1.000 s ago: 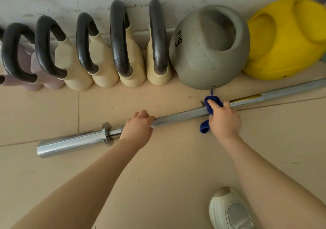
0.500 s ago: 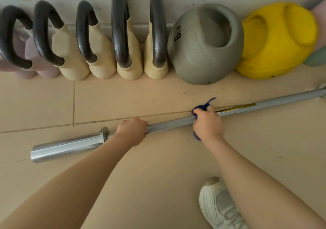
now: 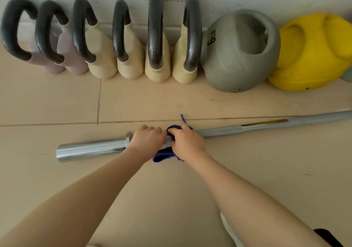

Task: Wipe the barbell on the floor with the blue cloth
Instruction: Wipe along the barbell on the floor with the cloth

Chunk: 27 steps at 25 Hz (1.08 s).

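A long steel barbell (image 3: 219, 132) lies on the beige tiled floor, its chrome sleeve end (image 3: 91, 150) at the left and its shaft running off the right edge. My left hand (image 3: 147, 138) grips the shaft just right of the collar. My right hand (image 3: 187, 142) grips the blue cloth (image 3: 164, 156), which is wrapped round the shaft right beside my left hand. Cloth ends stick out above and hang below my right hand. The two hands almost touch.
Against the wall stand several kettlebells with black handles (image 3: 156, 37), a grey 6 LB kettlebell (image 3: 240, 56) and a yellow one (image 3: 314, 56). A white shoe (image 3: 228, 229) shows at the bottom beside my right arm. A yellow label (image 3: 266, 123) marks the shaft.
My right hand has slid the cloth leftward along the shaft, from mid-bar to right beside my left hand. My left hand has kept its grip near the collar.
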{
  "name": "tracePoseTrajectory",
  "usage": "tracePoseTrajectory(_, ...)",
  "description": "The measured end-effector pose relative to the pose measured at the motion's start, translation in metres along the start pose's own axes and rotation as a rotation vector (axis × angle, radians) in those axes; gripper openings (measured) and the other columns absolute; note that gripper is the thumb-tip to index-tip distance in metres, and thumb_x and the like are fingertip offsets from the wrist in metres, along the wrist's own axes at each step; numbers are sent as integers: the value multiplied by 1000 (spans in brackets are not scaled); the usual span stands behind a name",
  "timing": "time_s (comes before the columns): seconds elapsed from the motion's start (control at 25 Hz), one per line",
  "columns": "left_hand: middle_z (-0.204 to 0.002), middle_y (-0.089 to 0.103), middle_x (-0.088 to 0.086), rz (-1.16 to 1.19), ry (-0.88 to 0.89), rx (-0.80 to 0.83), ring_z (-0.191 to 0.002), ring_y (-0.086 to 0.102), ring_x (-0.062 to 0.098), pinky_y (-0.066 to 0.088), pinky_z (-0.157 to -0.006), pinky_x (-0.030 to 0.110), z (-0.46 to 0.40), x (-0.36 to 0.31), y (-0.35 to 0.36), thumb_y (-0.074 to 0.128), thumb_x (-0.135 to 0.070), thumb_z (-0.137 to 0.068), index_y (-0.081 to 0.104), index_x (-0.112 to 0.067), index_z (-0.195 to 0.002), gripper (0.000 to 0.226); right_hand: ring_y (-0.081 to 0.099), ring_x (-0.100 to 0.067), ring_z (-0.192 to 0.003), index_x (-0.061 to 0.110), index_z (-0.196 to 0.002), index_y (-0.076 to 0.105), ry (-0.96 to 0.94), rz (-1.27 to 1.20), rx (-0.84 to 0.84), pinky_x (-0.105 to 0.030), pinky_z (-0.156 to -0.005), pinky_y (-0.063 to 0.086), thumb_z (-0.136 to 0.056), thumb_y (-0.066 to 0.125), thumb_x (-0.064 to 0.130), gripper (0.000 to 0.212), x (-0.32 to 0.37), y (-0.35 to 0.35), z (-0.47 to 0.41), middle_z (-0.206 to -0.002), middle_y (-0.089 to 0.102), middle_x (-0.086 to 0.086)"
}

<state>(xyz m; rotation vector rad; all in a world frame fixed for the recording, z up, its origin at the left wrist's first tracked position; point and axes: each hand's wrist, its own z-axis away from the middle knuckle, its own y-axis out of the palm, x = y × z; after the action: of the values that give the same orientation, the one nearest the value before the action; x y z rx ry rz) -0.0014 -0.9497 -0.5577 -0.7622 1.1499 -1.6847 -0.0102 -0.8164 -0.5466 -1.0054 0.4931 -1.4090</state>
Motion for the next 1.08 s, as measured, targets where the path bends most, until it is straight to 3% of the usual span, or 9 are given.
tracePoseTrajectory(0.08, -108, 62, 2, -68, 51, -17, -103, 58, 22, 43, -86, 32, 18, 24, 3, 70, -41, -73, 56, -16, -109, 46, 56, -33, -101, 25, -115, 56, 162, 107, -11, -36, -74, 43, -86, 51, 16, 31, -20, -13, -6, -114, 48, -10)
tracePoseTrajectory(0.2, -132, 46, 4, 41, -102, 80, -127, 38, 24, 30, -106, 35, 41, 51, 11, 71, -48, -69, 44, -15, -124, 70, 53, -34, -106, 17, -116, 56, 327, 141, -26, -38, -80, 47, -88, 44, 10, 31, -8, -11, -10, -117, 48, -12)
tracePoseTrajectory(0.32, -127, 46, 4, 63, -160, 94, -124, 40, 23, 30, -105, 33, 49, 52, 17, 75, -46, -65, 40, -15, -125, 76, 54, -35, -106, 22, -118, 52, 31, -64, 82, -36, -74, 45, -85, 50, 14, 34, 60, 16, 5, -123, 45, -12)
tracePoseTrajectory(0.44, -124, 48, 3, 143, -209, 92, -121, 43, 22, 32, -103, 32, 49, 52, 19, 77, -44, -64, 37, -15, -126, 79, 57, -33, -104, 31, -123, 49, -170, 3, 89, -35, -74, 43, -83, 56, 21, 42, 64, 19, 8, -121, 48, -9)
tracePoseTrajectory(0.6, -131, 48, 2, 258, -253, 105, -128, 37, 22, 29, -107, 33, 49, 59, 20, 78, -47, -63, 31, -18, -134, 90, 55, -34, -106, 20, -119, 56, 286, 253, -55, -37, -82, 44, -92, 43, 17, 30, 5, -8, -14, -114, 51, -11)
tracePoseTrajectory(0.64, -134, 47, 1, 288, -261, 118, -131, 34, 22, 28, -108, 34, 47, 61, 18, 78, -48, -63, 30, -19, -135, 92, 55, -34, -103, 18, -119, 55, 309, 281, -68, -38, -82, 45, -91, 43, 14, 30, 4, -7, -12, -114, 50, -12)
tracePoseTrajectory(0.84, -146, 35, 0, 333, -247, 129, -136, 26, 22, 27, -110, 37, 39, 72, 8, 79, -48, -63, 23, -22, -142, 101, 53, -34, -103, 30, -135, 39, -64, 15, -35, -40, -79, 47, -88, 46, 18, 49, 58, 32, 10, -129, 41, -12)
tracePoseTrajectory(0.92, -148, 31, -2, 356, -258, 102, -137, 25, 21, 28, -109, 38, 38, 76, 5, 79, -47, -62, 24, -22, -142, 100, 52, -33, -106, 35, -135, 38, -120, 47, -70, -39, -82, 44, -89, 44, 19, 50, 46, 31, 5, -131, 42, -9)
tracePoseTrajectory(1.08, -144, 39, -2, 502, -380, -20, -132, 34, 22, 36, -101, 38, 39, 87, 6, 77, -38, -69, 34, -21, -138, 83, 51, -35, -102, 35, -135, 39, 230, 200, -270, -40, -83, 42, -91, 44, 17, 47, -14, 8, -1, -123, 47, -12)
